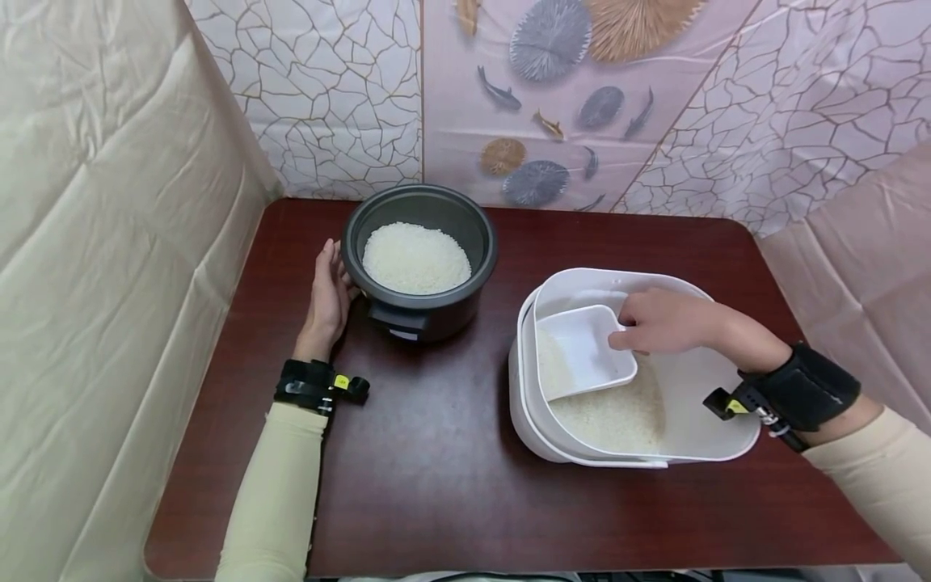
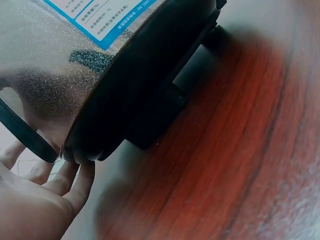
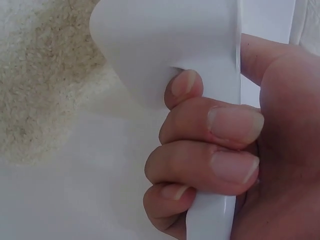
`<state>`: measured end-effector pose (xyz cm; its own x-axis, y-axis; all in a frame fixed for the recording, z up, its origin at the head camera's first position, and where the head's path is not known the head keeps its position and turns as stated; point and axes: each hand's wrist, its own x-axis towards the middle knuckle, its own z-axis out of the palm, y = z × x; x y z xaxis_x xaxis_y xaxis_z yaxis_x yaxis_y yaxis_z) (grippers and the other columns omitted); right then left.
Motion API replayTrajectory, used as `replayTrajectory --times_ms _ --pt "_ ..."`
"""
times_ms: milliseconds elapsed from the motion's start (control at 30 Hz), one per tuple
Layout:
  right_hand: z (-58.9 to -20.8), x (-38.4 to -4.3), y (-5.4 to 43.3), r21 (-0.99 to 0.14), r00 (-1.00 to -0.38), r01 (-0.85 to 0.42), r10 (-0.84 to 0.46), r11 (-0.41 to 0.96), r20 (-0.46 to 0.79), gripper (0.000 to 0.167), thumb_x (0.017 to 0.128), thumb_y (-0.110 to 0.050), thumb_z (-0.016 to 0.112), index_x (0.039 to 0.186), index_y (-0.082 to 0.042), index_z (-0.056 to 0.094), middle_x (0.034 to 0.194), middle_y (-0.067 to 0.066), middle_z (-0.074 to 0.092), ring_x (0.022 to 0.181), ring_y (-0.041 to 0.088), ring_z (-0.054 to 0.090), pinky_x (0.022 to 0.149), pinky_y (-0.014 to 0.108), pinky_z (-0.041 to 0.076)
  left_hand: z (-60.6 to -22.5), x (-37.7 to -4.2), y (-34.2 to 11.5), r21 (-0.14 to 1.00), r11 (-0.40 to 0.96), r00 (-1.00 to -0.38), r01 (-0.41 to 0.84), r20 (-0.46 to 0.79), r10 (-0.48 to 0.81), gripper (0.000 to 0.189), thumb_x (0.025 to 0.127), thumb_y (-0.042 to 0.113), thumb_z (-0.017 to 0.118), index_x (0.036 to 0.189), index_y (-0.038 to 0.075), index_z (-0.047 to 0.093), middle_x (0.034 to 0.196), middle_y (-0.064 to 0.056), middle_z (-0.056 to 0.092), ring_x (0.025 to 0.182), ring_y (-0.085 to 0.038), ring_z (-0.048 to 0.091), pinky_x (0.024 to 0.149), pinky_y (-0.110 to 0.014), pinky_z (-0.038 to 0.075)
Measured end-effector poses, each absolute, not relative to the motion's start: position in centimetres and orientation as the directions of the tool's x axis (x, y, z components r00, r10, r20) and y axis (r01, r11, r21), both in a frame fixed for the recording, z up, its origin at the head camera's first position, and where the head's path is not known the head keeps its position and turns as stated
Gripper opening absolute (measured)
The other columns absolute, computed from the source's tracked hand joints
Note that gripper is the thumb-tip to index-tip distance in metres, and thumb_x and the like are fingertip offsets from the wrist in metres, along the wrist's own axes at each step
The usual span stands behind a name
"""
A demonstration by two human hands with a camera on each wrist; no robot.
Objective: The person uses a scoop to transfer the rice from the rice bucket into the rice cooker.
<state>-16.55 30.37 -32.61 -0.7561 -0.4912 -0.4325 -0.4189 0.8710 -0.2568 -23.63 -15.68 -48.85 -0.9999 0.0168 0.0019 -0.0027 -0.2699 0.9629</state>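
Note:
My right hand [image 1: 665, 320] grips a white plastic scoop [image 1: 585, 343] by its handle; in the right wrist view its fingers [image 3: 200, 145] curl round that handle. The scoop is tilted inside a white rice bin [image 1: 709, 412], with some rice in its lower left part. Loose rice [image 1: 618, 416] lies on the bin's floor beneath it. At the back left, my left hand [image 1: 329, 299] rests against the side of a dark rice cooker [image 1: 422, 319] holding a mound of white rice [image 1: 416, 259]. In the left wrist view, its straightish fingers [image 2: 62, 180] touch the cooker's lower edge.
A dark red-brown wooden table [image 1: 429, 485] carries both vessels, the cooker left of the bin. Patterned cloth [image 1: 349, 97] hangs behind the table, with pale cloth [image 1: 109, 283] along its left side. The cooker's side bears a blue and white label [image 2: 107, 22].

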Motion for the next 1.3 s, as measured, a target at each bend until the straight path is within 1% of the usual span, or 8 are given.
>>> replayTrajectory --times_ms 200,400,500,667,867,1033,1167,1300 --pt "-31.8 -16.5 30.4 -0.246 -0.745 -0.423 -0.490 0.872 -0.453 0.036 0.094 -0.022 0.067 0.059 -0.021 0.059 0.055 -0.009 0.045 0.056 0.010 0.041 0.057 0.028 0.035 -48.9 -23.6 -15.5 0.965 -0.261 -1.000 0.002 0.006 0.016 0.067 0.106 0.070 0.036 0.149 0.022 0.056 0.150 -0.006 0.053 0.123 -0.022 0.054 0.100 -0.039 0.042" --pt "-31.2 -16.5 30.6 -0.261 -0.735 -0.407 -0.483 0.875 -0.476 0.036 0.095 -0.021 0.067 0.059 -0.020 0.059 0.056 -0.008 0.045 0.056 0.011 0.041 0.057 0.028 0.035 -49.1 -23.6 -15.5 0.964 -0.265 -1.000 0.005 0.010 0.018 0.064 0.106 0.070 0.036 0.144 0.023 0.058 0.147 -0.007 0.055 0.120 -0.021 0.056 0.098 -0.038 0.043" --pt "-30.8 -16.4 30.8 -0.292 -0.727 -0.388 -0.485 0.874 -0.486 0.037 0.095 -0.020 0.066 0.058 -0.019 0.059 0.055 -0.009 0.044 0.054 0.010 0.038 0.054 0.027 0.033 -49.1 -23.6 -15.4 0.963 -0.268 -1.000 0.001 0.008 0.024 0.065 0.106 0.070 0.035 0.145 0.023 0.057 0.148 -0.007 0.054 0.122 -0.022 0.056 0.099 -0.039 0.043" --pt "-29.9 -16.3 31.0 -0.326 -0.722 -0.345 -0.471 0.880 -0.508 0.039 0.095 -0.017 0.065 0.056 -0.018 0.058 0.052 -0.009 0.041 0.049 0.008 0.033 0.051 0.025 0.030 -49.0 -23.5 -15.2 0.966 -0.256 -1.000 -0.012 -0.005 0.026 0.068 0.106 0.069 0.034 0.152 0.022 0.053 0.154 -0.007 0.050 0.128 -0.022 0.054 0.103 -0.039 0.041" --pt "-28.6 -16.4 31.3 -0.278 -0.749 -0.324 -0.425 0.904 -0.509 0.035 0.096 -0.020 0.065 0.061 -0.017 0.060 0.055 -0.006 0.044 0.052 0.011 0.039 0.052 0.028 0.034 -48.9 -23.4 -15.0 0.971 -0.236 -0.999 -0.039 -0.036 0.020 0.073 0.106 0.071 0.033 0.161 0.023 0.043 0.162 -0.007 0.043 0.135 -0.022 0.048 0.112 -0.043 0.036" --pt "-27.5 -16.3 31.7 -0.256 -0.775 -0.320 -0.408 0.912 -0.483 0.037 0.097 -0.021 0.065 0.060 -0.016 0.059 0.055 -0.006 0.045 0.050 0.010 0.037 0.052 0.027 0.034 -48.8 -23.3 -15.2 0.972 -0.232 -0.999 -0.047 -0.044 0.016 0.074 0.106 0.072 0.033 0.162 0.024 0.041 0.164 -0.005 0.042 0.139 -0.023 0.048 0.112 -0.044 0.036" --pt "-27.0 -16.1 32.1 -0.251 -0.784 -0.310 -0.397 0.917 -0.478 0.038 0.097 -0.022 0.064 0.060 -0.016 0.058 0.054 -0.006 0.045 0.050 0.009 0.037 0.052 0.027 0.034 -48.5 -23.2 -15.2 0.970 -0.237 -0.999 -0.048 -0.044 0.022 0.074 0.106 0.071 0.033 0.161 0.022 0.042 0.164 -0.007 0.042 0.138 -0.025 0.048 0.112 -0.044 0.036" --pt "-26.9 -15.9 32.6 -0.236 -0.795 -0.302 -0.381 0.924 -0.472 0.039 0.098 -0.023 0.065 0.061 -0.016 0.058 0.054 -0.007 0.045 0.051 0.009 0.038 0.053 0.026 0.034 -48.3 -23.2 -15.2 0.970 -0.236 -0.998 -0.059 -0.055 0.021 0.076 0.107 0.069 0.032 0.165 0.021 0.035 0.167 -0.007 0.038 0.143 -0.025 0.046 0.117 -0.046 0.033"
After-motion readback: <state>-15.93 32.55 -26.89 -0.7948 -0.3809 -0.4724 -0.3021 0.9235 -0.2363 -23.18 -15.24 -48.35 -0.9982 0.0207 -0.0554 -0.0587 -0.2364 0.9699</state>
